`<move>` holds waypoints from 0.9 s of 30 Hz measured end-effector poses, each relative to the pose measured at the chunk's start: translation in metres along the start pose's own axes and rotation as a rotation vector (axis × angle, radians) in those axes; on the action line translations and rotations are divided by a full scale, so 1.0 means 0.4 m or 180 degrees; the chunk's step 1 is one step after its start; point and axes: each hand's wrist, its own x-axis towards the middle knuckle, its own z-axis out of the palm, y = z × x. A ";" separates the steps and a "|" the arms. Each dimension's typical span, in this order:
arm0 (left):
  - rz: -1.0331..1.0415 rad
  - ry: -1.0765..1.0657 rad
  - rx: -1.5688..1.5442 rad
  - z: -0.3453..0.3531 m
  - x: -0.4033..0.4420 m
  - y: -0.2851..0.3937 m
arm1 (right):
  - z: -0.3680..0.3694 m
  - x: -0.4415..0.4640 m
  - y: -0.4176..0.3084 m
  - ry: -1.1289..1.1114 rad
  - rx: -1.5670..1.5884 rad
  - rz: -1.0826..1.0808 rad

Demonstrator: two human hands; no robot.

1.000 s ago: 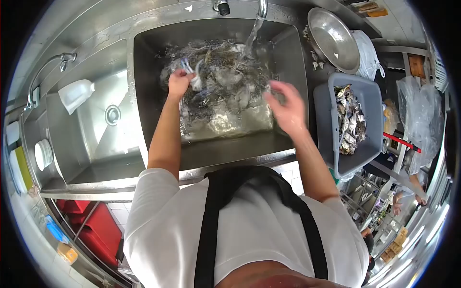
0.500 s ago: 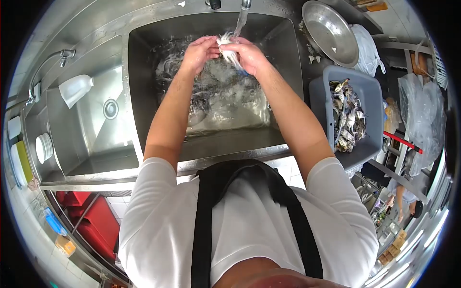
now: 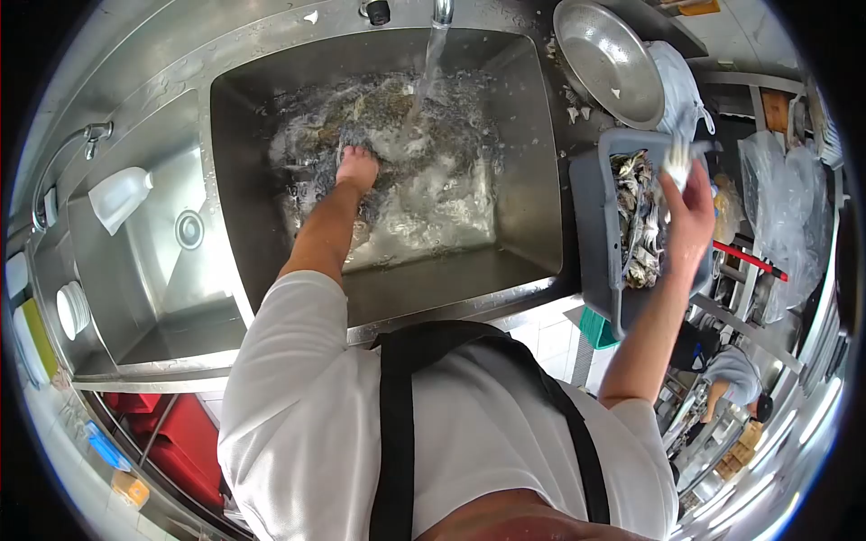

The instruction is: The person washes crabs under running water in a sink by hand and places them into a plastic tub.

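My right hand [image 3: 689, 215] is raised over the grey bin [image 3: 592, 212], fingers closed around a whitish crab piece [image 3: 677, 162] with thin legs. Inside that bin lies a heap of similar pieces of crab [image 3: 636, 225], pale and dark. My left hand [image 3: 359, 168] reaches down into the churning water of the large steel sink [image 3: 451, 281]; its fingers are under the surface and hidden. Dark and brownish shapes, too blurred to name, show in the water around it. From the tap [image 3: 443, 13], water runs into the sink.
A steel bowl [image 3: 613, 68] leans beside a white plastic bag [image 3: 678, 90] behind the bin. In the left-hand sink lies a white plastic jug [image 3: 119, 197]. Red containers [image 3: 180, 442] stand below. Another person [image 3: 735, 374] is at the far right.
My hands were together under the tap with the crab piece. The right has carried it rightward over the bin, while the left has gone down into the water.
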 end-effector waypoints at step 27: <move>-0.0717 0.0891 -0.6390 -0.541 -0.314 -0.031 | 0.669 -0.229 0.047 -0.3178 0.2664 0.1406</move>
